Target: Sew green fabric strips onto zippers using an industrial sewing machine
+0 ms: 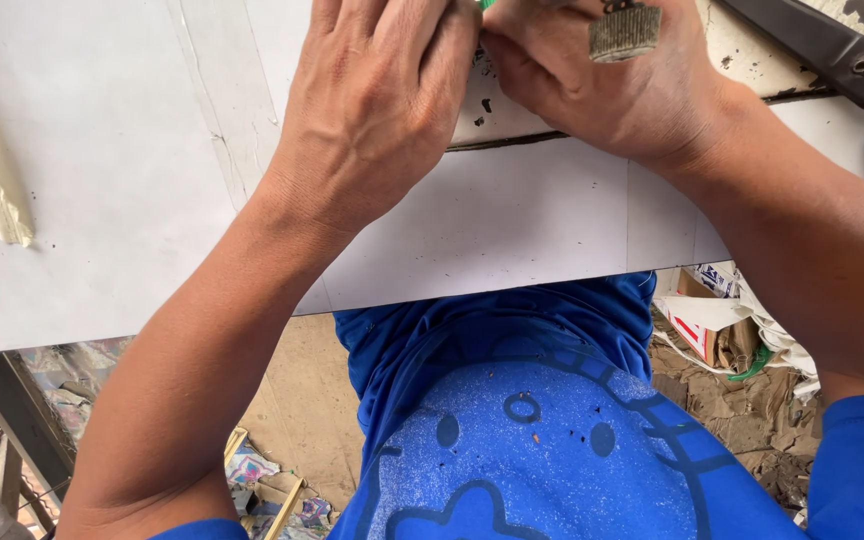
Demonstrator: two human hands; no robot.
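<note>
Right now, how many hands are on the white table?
2. The left hand rests on the white table near the top middle; the right hand sits beside it, fingertips meeting. Both are partly cut off by the picture's top edge.

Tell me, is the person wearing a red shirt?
No, the shirt below both hands, the left hand and right hand, is blue.

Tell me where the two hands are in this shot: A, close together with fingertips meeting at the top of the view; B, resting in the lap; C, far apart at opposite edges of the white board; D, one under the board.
A: the left hand and right hand sit fingertip to fingertip over the white board at the top of the view.
</note>
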